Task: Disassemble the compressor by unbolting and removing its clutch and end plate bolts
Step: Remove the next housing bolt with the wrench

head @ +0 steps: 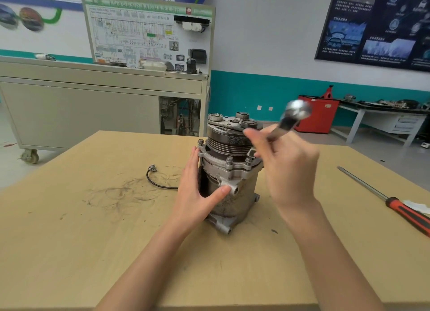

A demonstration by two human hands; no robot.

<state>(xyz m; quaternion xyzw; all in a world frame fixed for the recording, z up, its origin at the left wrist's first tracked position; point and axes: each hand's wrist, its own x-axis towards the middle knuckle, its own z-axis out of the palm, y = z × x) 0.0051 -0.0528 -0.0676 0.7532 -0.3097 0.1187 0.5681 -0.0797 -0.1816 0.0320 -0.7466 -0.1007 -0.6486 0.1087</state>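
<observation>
A grey metal compressor (230,185) stands upright in the middle of the wooden table (116,241), its clutch plate (232,122) on top and several flange bolts (229,160) around its upper body. My left hand (197,189) rests flat against its left side, fingers straight, thumb touching a lug at the front. My right hand (286,166) grips the handle of a chrome ratchet wrench (295,113), whose blurred head is raised to the right of the clutch plate.
A black cable with a connector (153,178) lies left of the compressor. A long screwdriver with a red and black handle (395,201) lies at the table's right edge. A wheeled training cabinet (104,96) stands behind, and a workbench (384,115) at the far right.
</observation>
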